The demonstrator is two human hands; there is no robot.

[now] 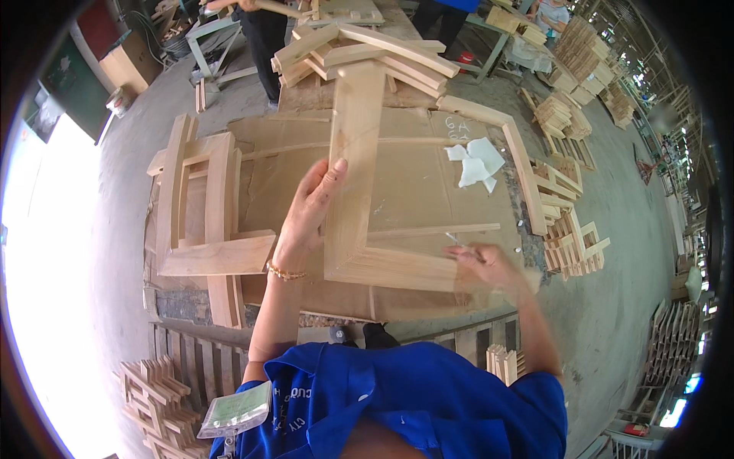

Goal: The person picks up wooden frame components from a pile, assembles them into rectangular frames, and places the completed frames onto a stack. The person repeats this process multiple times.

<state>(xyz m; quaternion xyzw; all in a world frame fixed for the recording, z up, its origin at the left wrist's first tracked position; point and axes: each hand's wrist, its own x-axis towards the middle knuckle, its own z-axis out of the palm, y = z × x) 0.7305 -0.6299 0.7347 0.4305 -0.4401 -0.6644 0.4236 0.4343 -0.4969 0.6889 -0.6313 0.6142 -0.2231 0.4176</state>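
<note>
My left hand [313,200] grips the upright arm of an L-shaped wooden frame piece [356,145], thumb across its face. The mitred corner of this piece is toward me, and its lower arm runs right. Over that lower arm's right end, my right hand [489,266] pinches a small, thin, pale tool [453,239]; its exact kind is too small and blurred to tell. Below the held piece lies a cardboard-covered table [428,191] with a thin wooden strip [436,229] on it. Torn white sheets [475,162] lie beyond my right hand.
More L-shaped wooden pieces [218,256] are stacked at the table's left. Others pile up at the far end [405,55], and one [524,172] lies along the right edge. Wooden stacks [569,237] stand on the floor. Two people [264,46] are beyond the table.
</note>
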